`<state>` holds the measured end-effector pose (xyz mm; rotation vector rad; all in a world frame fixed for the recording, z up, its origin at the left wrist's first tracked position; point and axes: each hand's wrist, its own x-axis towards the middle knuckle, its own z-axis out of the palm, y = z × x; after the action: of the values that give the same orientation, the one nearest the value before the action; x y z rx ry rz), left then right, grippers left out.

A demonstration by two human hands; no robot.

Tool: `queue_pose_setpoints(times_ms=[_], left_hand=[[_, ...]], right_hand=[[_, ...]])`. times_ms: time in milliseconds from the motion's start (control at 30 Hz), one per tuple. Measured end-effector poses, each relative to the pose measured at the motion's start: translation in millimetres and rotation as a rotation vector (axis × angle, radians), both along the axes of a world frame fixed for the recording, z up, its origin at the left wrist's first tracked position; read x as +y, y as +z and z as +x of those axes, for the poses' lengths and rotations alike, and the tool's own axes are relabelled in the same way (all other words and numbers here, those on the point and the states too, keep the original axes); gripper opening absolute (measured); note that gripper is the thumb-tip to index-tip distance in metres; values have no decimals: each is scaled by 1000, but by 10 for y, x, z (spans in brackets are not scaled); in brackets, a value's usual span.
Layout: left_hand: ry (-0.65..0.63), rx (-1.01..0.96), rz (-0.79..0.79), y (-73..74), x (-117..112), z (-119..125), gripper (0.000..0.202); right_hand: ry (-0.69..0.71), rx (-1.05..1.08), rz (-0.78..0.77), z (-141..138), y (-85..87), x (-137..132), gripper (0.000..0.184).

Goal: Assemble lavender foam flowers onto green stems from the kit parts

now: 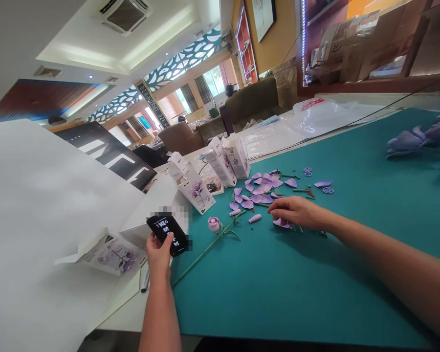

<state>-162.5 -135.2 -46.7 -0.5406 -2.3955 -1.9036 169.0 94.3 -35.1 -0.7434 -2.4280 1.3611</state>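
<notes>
Teal mat (278,288) under right hand (297,212), three cartons (220,166) beyond.

Mat: teal mat (297,298) is laid on a white table.
Left hand: left hand (158,253) is kept beyond the mat's near-left edge; black card (165,233) with white characters is gripped, partly blurred.
Right hand: right hand (297,212) is placed on the mat; a single purple petal (281,223) is touched by the fingertips.
Loose parts: purple petals (258,188) are scattered on the mat, beyond the right hand.
Stem: pink bud (213,224) on green stem (205,254) is laid on the mat, near its left edge.
Boxes: printed white boxes (227,164) are stood beyond the mat's far-left edge.
</notes>
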Motion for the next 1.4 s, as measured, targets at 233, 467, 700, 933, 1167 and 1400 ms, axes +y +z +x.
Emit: queue_pose_setpoints(times_ms=[233,467,700,933,1167,1400], left_hand=[[-259,-241,108,8,-129,-70,36],[-324,-360,135,33,-206,-181,39],[-287,-417,191,9,-189,-212,27],[-207,-501,329,1,-138,-232,26],[-160,-511,456,-53,-68,-237,23],[-149,-468,472,-121,-12,-208,30]], right_hand=[[6,-10,-17,3,3,-7,29],[20,-39,-12,3,-16,1,31],[7,-55,-15,-6,-45,6,32],[8,-60,-20,-9,-43,-2,32],[26,-62,11,-17,-48,-1,33],[23,-62,-12,-11,-47,-5,32]])
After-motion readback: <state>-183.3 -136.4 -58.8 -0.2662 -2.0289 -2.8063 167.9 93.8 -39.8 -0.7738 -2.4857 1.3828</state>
